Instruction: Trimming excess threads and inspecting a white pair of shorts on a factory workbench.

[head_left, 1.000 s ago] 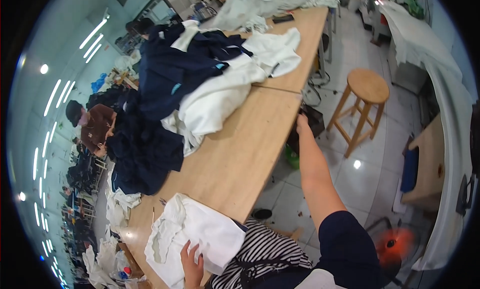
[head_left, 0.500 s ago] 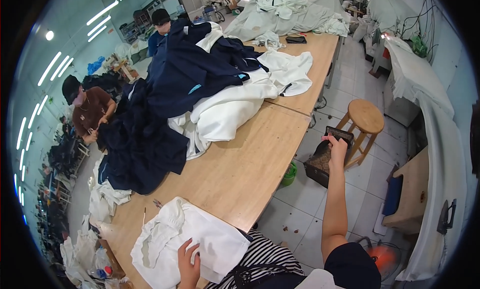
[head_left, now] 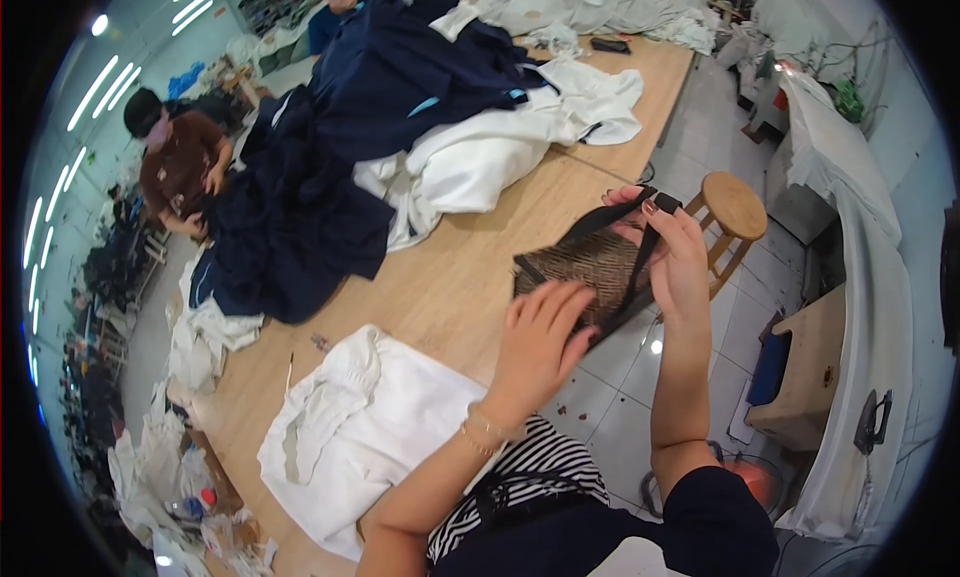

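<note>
- My right hand (head_left: 678, 262) holds a small brown woven bag (head_left: 585, 269) up in front of me, its fingers closed around the black strap (head_left: 640, 239) near the top.
- My left hand (head_left: 538, 345) reaches in from below with the fingers spread and lightly curled, the fingertips touching the bag's lower edge; it has no firm grip on it yet, as far as I can tell.
- The bag hangs in the air over the near edge of the long wooden table (head_left: 470, 277), above the tiled floor, not resting on anything.
- So the bag is picked up and in hand; I judge that whatever comes next with it, opening or setting down, is not done.
- A white garment (head_left: 370, 427) lies flat on the table just by my left arm, untouched.
- Farther up the table lie piles of navy cloth (head_left: 330, 177) and white cloth (head_left: 490, 157); a wooden stool (head_left: 733, 205) stands just beyond the bag.
</note>
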### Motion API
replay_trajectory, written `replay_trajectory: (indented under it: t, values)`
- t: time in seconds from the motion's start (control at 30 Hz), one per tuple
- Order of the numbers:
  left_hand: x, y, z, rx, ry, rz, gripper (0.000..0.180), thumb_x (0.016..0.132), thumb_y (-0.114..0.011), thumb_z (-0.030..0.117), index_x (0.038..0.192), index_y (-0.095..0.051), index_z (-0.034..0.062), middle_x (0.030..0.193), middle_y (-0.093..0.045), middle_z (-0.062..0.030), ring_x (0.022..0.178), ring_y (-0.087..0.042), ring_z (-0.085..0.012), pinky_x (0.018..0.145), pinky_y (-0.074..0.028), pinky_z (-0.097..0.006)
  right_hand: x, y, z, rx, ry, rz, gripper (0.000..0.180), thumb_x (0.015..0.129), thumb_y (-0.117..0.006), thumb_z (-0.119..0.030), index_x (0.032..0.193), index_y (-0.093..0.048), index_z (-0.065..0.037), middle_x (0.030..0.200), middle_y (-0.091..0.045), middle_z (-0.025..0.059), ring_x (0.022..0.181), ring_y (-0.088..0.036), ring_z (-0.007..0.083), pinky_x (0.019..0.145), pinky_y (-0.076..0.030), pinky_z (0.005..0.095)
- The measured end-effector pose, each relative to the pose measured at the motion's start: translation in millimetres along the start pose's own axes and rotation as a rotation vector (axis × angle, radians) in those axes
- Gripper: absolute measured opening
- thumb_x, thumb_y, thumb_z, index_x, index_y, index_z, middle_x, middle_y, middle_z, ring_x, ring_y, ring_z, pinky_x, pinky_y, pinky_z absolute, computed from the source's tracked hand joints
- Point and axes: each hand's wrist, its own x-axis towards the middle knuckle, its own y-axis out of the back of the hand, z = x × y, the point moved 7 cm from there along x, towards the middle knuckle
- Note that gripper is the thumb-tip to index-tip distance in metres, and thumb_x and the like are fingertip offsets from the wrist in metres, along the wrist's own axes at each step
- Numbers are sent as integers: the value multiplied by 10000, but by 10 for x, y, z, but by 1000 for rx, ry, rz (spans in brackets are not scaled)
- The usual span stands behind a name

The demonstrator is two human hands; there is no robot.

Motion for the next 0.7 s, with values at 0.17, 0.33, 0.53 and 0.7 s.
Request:
replay_trajectory:
  t: [0.17, 0.33, 0.53, 0.7]
  values:
    - [-19, 92, -588, 406, 56, 78, 323, 861, -579, 138, 1181, -572, 99, 1082, -619, -23, 829, -577, -191, 732, -369, -347, -71, -531, 610, 217, -111, -77, 251, 945, -467, -112, 1090, -596, 46, 1097, -637, 150, 1041, -612, 210, 854, -534, 358]
    - [-42, 159, -1247, 334, 313, -94, 289, 856, -578, 138, 1137, -589, 71, 1074, -628, -103, 813, -628, -254, 713, -481, -377, -77, -769, 1111, 177, -209, -146, 288, 952, -403, -73, 1133, -575, 70, 1151, -618, 162, 1085, -602, 245, 874, -527, 356]
    - [-516, 1110, -2082, -227, 552, 492, 251, 874, -531, 51, 1113, -602, 14, 1089, -650, -138, 767, -664, -208, 678, -510, -294, -296, 159, 936, -261, -351, 39, 297, 956, -463, -175, 1034, -618, 66, 976, -675, 135, 912, -655, 192, 760, -531, 318]
    - [-1129, 996, -1913, -210, 665, 349, 275, 835, -579, 27, 1109, -608, 31, 1059, -631, -140, 899, -642, -203, 728, -506, -302, -984, 1052, 1068, -1423, -920, -97, 419, 954, -528, -317, 819, -639, 63, 687, -646, 79, 521, -618, 133, 462, -481, 235]
